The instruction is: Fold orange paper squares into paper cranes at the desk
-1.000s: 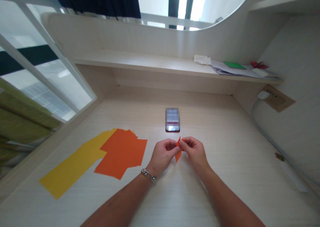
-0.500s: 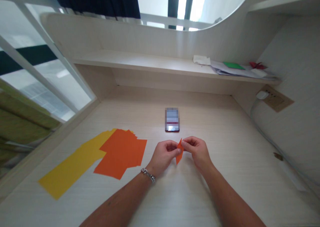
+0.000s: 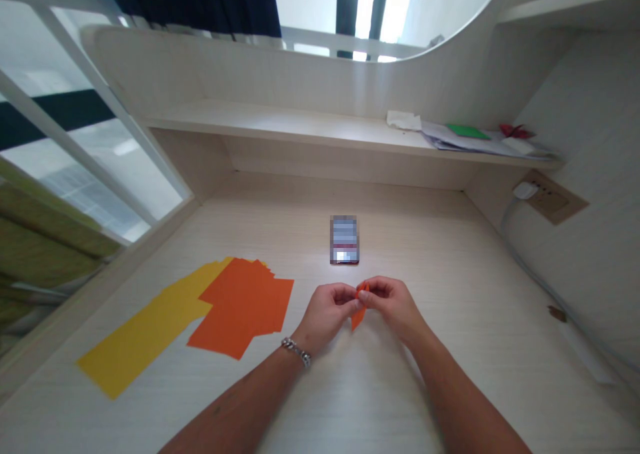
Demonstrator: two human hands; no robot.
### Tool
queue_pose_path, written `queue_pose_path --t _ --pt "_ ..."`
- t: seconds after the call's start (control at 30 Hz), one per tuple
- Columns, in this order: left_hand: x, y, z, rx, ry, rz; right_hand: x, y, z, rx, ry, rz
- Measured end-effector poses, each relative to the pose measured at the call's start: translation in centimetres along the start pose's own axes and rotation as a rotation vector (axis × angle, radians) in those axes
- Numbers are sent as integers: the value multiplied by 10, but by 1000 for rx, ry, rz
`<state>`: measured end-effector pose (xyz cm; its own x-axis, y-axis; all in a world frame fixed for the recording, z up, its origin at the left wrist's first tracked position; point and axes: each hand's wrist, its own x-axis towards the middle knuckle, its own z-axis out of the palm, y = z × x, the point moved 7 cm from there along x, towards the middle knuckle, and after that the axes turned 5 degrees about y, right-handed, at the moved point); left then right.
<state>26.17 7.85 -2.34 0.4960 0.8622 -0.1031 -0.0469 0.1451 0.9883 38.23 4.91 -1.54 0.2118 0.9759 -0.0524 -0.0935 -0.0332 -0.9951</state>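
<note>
Held up above the pale wood desk, a small folded piece of orange paper sits between my two hands. My left hand pinches it from the left, and my right hand pinches it from the right. Most of the fold is hidden by my fingers, with only a pointed tip showing below them. A metal chain bracelet circles my left wrist. Loose orange paper sheets overlap a yellow paper sheet to the left of my left hand.
A smartphone with a blurred screen lies ahead of my hands. On the shelf at the back are papers, a green sheet and a red paper crane. A wall socket plate with a white plug and cable is at right.
My hands have moved closer together and closed further over the orange paper, so less of it shows. The sheets and phone stay in place.
</note>
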Motion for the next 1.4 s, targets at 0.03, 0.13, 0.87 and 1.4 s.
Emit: queue_pose_path --t 0.03,0.13,0.87,1.4 --pt "0 0 0 8 -5 6 0 1 0 -13 0 2" --pt "0 0 0 43 -9 27 0 3 -2 -14 28 25" --pt "-1 -2 3 117 -66 22 -1 2 -7 -68 150 30" --pt "4 3 -12 -22 114 -14 -2 16 10 -12 35 156"
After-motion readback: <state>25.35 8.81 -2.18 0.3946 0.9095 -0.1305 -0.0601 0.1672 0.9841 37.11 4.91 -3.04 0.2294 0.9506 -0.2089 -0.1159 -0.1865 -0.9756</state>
